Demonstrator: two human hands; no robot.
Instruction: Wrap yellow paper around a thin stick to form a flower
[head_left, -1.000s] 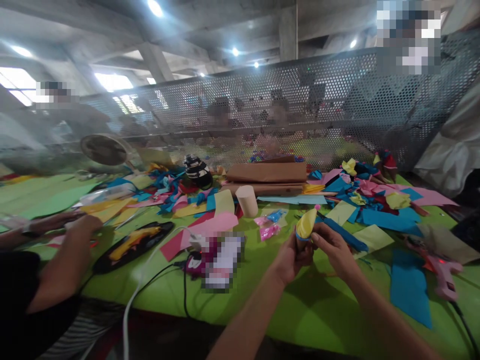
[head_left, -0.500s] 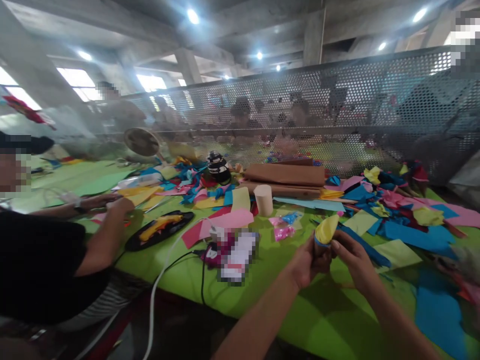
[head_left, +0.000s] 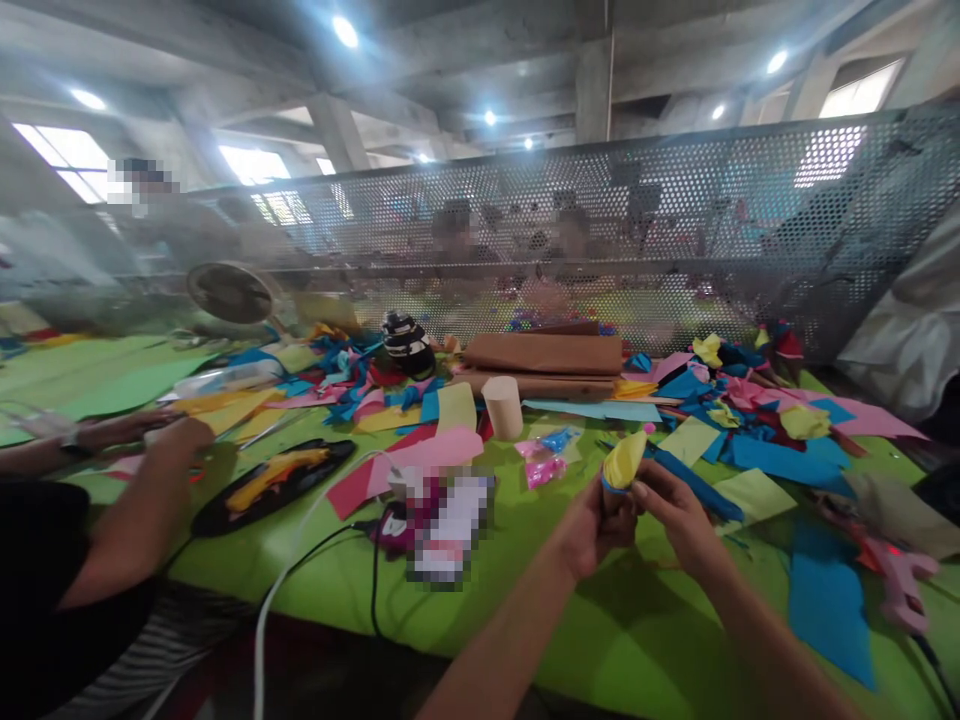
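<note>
A small yellow paper cone [head_left: 624, 460] with a blue rim and a pink ball at its tip stands tilted on a brown base, low right of the view's centre. My left hand [head_left: 596, 530] is closed around the brown base from the left. On the right side, my right hand [head_left: 667, 495] has its fingers bent and pressed to the cone near its rim. Small plastic bags with pink and blue bits [head_left: 545, 470] lie to the left of the cone on the green table [head_left: 510, 560].
A cream cup [head_left: 502, 408], a phone [head_left: 452, 530] with cables and a black tray [head_left: 225, 505] stand left. A pink glue gun [head_left: 900, 580] and blue paper [head_left: 829, 600] lie right. A person's arm [head_left: 127, 520] works at far left.
The view has turned to the right, so most things sit further left and the glue gun now shows plainly. Both hands still hold the cone, its pink ball now showing at the tip.
</note>
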